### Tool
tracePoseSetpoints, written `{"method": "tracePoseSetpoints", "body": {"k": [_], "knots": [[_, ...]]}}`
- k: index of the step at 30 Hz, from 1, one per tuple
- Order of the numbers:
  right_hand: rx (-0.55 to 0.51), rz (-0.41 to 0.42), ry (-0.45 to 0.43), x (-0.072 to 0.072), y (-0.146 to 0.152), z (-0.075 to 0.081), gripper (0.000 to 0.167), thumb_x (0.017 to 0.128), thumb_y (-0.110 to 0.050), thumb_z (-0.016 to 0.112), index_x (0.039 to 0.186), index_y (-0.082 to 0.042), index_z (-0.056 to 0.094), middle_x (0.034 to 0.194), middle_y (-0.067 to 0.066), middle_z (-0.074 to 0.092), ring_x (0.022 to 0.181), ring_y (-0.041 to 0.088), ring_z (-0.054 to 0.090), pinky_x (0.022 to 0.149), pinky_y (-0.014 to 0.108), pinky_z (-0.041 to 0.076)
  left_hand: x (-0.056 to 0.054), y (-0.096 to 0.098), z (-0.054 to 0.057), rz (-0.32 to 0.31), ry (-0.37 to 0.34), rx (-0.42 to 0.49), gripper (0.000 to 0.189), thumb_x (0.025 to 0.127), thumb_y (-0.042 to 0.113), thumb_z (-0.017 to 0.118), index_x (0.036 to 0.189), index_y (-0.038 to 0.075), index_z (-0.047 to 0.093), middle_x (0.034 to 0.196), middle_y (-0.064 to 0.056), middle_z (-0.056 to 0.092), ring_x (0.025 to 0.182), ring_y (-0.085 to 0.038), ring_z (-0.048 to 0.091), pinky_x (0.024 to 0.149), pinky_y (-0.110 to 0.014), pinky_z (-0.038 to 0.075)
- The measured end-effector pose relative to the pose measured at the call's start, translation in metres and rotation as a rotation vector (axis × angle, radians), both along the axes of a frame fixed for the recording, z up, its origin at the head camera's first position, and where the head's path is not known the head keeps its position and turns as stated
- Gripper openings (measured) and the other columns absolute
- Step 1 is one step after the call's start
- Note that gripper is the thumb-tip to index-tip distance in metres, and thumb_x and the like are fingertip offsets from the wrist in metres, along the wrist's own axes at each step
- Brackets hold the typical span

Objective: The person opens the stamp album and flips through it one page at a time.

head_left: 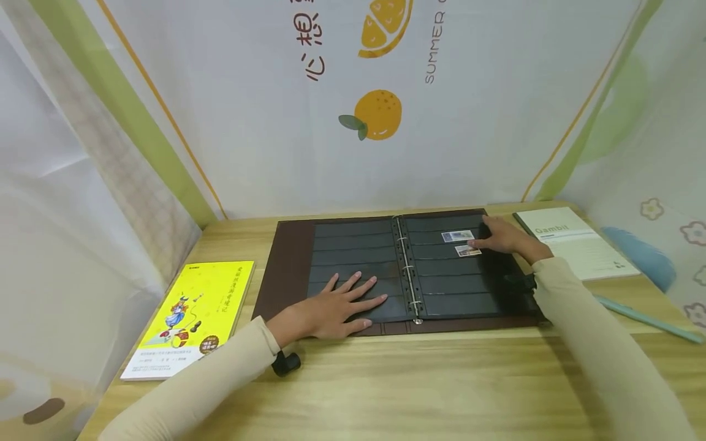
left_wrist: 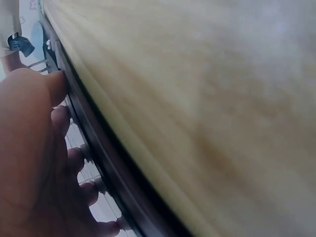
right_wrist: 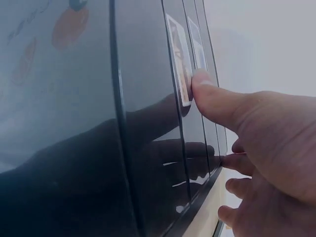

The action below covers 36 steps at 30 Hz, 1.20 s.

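Left hand (head_left: 333, 312) flat on binder (head_left: 289, 263), fingers spread — right hand (head_left: 501, 236) thumb and fingers apart, thumb at lower stamp (head_left: 466, 252).

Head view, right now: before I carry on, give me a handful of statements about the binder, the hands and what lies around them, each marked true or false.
1. The left hand lies with its fingers spread on the binder. True.
2. The binder is closed. False: it lies open.
3. The right hand has its thumb by the stamps. True.
4. All the stamps sit in one row. False: they sit in two rows.
5. The yellow book lies left of the binder. True.
6. The Gambil notebook is left of the binder. False: the Gambil notebook lies to its right.
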State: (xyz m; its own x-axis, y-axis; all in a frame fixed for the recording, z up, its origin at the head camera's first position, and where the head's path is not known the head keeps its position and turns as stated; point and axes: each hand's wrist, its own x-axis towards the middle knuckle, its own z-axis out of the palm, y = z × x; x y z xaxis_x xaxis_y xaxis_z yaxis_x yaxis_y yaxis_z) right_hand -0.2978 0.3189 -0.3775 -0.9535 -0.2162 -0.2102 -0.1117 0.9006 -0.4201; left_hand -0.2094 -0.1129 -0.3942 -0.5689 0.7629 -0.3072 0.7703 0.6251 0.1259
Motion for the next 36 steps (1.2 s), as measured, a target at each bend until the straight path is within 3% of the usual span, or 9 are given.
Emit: {"method": "tracePoseSetpoints", "body": {"k": [14,21,27,31,36], "knots": [[-0.031,-0.048,0.051,-0.002,-0.002,-0.002,0.092,0.097,-0.028,0.066,0.155,0.017,0.009,0.158,0.043,0.013,0.146,0.059,0.016,0.117,0.069,0.023,-0.001,-0.001,-0.001,-0.009,0.002,0.01,0.057,0.107,0.061,0.02,0.158,0.048,0.001,0.171,0.008,-0.012,0.159,-0.025,-0.01,0.125,-0.063,-0.002],[-0.111,-0.093,0.102,0.001,0.001,0.001,0.086,0.101,-0.029,0.062,0.158,0.011,0.011,0.159,0.041,0.016,0.146,0.059,0.02,0.116,0.069,0.025,-0.002,-0.001,-0.002,-0.012,0.009,0.003,0.057,0.107,0.061,0.02,0.159,0.048,0.0,0.171,0.008,-0.013,0.159,-0.026,-0.009,0.125,-0.063,-0.002],[-0.426,-0.112,0.113,0.01,0.008,0.005,0.084,0.105,-0.026,0.057,0.162,0.0,0.002,0.167,0.027,0.011,0.152,0.051,0.018,0.117,0.066,0.026,-0.002,-0.001,-0.001,-0.005,0.002,-0.012,0.058,0.106,0.062,0.019,0.158,0.049,-0.002,0.17,0.008,-0.014,0.159,-0.025,-0.011,0.125,-0.064,-0.002],[-0.633,-0.15,0.054,0.015,0.014,0.007,0.083,0.106,-0.031,0.053,0.164,-0.012,-0.004,0.171,0.016,0.01,0.155,0.042,0.017,0.119,0.064,0.025,-0.002,0.0,0.0,-0.004,-0.001,-0.015,0.058,0.106,0.062,0.019,0.158,0.048,-0.001,0.171,0.008,-0.014,0.159,-0.025,-0.011,0.125,-0.064,-0.002],[-0.812,-0.191,-0.04,0.019,0.024,0.008,0.078,0.108,-0.031,0.048,0.164,-0.018,-0.005,0.172,0.011,0.003,0.157,0.04,0.01,0.121,0.066,0.019,-0.003,0.001,0.0,-0.003,-0.001,-0.025,0.058,0.106,0.062,0.019,0.159,0.048,-0.001,0.171,0.008,-0.014,0.159,-0.025,-0.012,0.125,-0.064,-0.002]]}}
